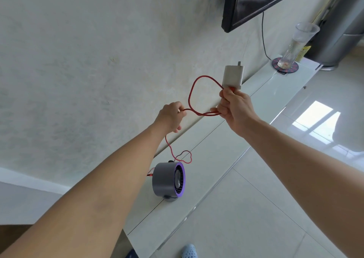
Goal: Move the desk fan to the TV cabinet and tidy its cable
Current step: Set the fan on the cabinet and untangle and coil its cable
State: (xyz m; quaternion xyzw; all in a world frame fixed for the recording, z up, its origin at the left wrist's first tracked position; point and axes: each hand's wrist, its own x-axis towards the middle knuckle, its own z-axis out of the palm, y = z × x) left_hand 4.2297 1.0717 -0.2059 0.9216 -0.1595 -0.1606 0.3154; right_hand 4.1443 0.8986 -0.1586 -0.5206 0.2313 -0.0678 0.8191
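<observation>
Right hand (235, 106) grips red cable (199, 80) loop just below white plug (233, 77); left hand (171, 116) pinches same cable further along. Grey fan (167, 180) with purple rim, upright on white cabinet (216, 139) top, cable trailing down to it
</observation>
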